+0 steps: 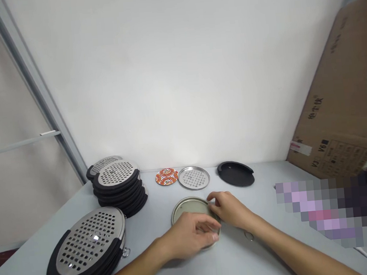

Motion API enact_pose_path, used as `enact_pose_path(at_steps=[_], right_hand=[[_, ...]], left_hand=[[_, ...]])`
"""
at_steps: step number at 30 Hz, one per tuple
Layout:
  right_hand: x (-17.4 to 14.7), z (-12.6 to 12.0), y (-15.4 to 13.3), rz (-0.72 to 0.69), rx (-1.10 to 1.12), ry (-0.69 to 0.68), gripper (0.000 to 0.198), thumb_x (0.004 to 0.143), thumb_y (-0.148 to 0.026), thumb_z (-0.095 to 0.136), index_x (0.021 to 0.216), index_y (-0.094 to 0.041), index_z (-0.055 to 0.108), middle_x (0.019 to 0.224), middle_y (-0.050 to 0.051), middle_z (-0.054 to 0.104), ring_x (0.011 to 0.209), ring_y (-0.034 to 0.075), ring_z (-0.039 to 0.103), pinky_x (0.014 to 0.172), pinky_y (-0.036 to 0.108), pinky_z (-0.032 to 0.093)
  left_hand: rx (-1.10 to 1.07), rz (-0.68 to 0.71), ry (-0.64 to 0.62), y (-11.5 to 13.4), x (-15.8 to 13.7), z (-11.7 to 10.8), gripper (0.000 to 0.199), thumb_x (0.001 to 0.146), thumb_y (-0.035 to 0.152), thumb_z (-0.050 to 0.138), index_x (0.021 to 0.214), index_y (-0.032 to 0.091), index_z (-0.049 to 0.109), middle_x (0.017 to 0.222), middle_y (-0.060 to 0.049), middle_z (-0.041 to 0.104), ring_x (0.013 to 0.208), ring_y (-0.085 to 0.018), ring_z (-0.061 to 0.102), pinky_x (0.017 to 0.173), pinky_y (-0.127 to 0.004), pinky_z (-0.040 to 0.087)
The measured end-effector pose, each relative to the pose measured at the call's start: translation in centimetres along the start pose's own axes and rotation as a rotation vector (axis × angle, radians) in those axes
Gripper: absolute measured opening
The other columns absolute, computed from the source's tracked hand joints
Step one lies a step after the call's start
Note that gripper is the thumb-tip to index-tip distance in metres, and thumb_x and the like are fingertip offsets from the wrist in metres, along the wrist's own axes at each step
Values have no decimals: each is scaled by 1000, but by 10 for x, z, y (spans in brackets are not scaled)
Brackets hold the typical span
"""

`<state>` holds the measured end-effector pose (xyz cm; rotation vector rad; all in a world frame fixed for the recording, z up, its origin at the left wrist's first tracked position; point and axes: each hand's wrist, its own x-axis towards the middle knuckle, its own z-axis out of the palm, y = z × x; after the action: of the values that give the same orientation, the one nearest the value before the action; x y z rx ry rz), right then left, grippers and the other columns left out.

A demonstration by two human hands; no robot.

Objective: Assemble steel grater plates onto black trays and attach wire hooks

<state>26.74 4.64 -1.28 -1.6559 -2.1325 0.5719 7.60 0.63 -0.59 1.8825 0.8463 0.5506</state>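
A round, shallow metal lid (185,208) with a raised rim lies on the table in front of me, partly hidden under my hands. My left hand (192,235) reaches across its front, thumb and fingers apart near the right side of the rim. At the far right edge, my right hand (230,208) has its thumb and fingertips closed on the rim. A small metal ring (249,235) lies just below my right wrist. Behind the lid are a perforated metal disc (194,178), a red and orange patterned disc (167,177) and a black round cover (236,174).
On the left stand two stacks of perforated metal discs with black edging, a nearer stack (90,244) and a farther stack (120,186). A large cardboard box (335,111) leans at the right. A white wall (178,78) rises behind the table (163,274).
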Motion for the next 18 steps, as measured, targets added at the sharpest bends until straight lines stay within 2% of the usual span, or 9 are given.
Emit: enact_pose_path(at_steps=[2, 4, 5, 7, 9, 12, 18], right_hand=[[-1, -2, 2, 19, -48, -41, 21, 79, -18, 52, 93, -18, 68, 77, 5, 71, 69, 16, 64, 61, 22, 39], [-3, -5, 2, 43, -78, -59, 19, 77, -17, 55, 91, -18, 68, 80, 5, 71, 71, 17, 64, 60, 22, 38], [-4, -7, 2, 53, -85, -68, 18, 75, -17, 55, 89, -18, 68, 78, 5, 70, 69, 17, 64, 58, 22, 38], [-6, -11, 1, 63, -90, -106, 15, 74, -17, 55, 82, -17, 67, 67, 5, 69, 58, 16, 62, 52, 22, 36], [-8, -15, -1, 66, -95, -147, 14, 74, -16, 53, 72, -16, 66, 55, 3, 64, 47, 14, 58, 47, 22, 34], [-10, -20, -5, 62, -108, -179, 16, 73, -16, 52, 62, -16, 63, 48, 3, 61, 42, 14, 55, 46, 23, 34], [-11, -24, -9, 56, -123, -186, 14, 72, -14, 53, 62, -15, 63, 48, 2, 60, 40, 13, 55, 45, 22, 34]], left_hand=[[99, 45, 139, -2, 3, -4, 24, 85, 24, 55, 105, 21, 69, 98, -3, 70, 89, -17, 64, 81, -27, 49], [308, 76, 345, -7, 6, -12, 27, 83, 14, 51, 102, 21, 69, 99, -4, 69, 92, -18, 62, 85, -30, 47], [427, 67, 426, -11, 7, -16, 28, 81, 11, 52, 102, 20, 69, 101, -5, 67, 95, -19, 60, 89, -32, 45], [582, 7, 510, -19, 8, -25, 29, 79, 11, 54, 104, 18, 68, 102, -8, 65, 98, -22, 58, 90, -35, 44], [634, -57, 524, -25, 8, -30, 30, 80, 15, 55, 108, 18, 66, 101, -8, 64, 94, -21, 59, 87, -34, 45], [648, -116, 485, -29, 8, -34, 29, 81, 17, 56, 109, 19, 66, 97, -7, 64, 87, -19, 60, 83, -30, 46], [666, -131, 418, -29, 8, -33, 24, 83, 15, 51, 96, 22, 70, 90, -4, 66, 84, -18, 62, 79, -28, 44]])
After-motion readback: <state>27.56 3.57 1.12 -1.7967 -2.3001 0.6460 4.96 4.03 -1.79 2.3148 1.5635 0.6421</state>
